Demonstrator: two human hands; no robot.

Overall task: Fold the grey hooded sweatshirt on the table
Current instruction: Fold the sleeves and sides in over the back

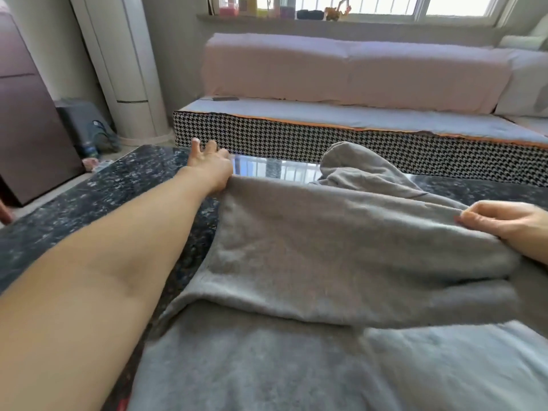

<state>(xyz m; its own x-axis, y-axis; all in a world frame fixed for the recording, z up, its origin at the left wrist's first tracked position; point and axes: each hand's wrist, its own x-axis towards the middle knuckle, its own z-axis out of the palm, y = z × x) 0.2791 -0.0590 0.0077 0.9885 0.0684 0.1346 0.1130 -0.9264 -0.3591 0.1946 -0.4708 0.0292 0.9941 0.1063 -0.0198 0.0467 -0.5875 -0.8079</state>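
The grey hooded sweatshirt (341,262) lies spread over the dark speckled table (103,191), filling the lower right of the head view. Its hood (355,164) is bunched up at the far edge. A fold of cloth lies across the body. My left hand (210,166) reaches far forward, fingers spread, with its heel resting at the sweatshirt's far left corner. My right hand (504,223) pinches the fabric at the right side of the fold.
Beyond the table stands a low sofa (326,134) with a houndstooth front and pink back cushions. A white standing air conditioner (124,69) and a dark cabinet (26,114) are at the left. The glossy far table edge reflects the window.
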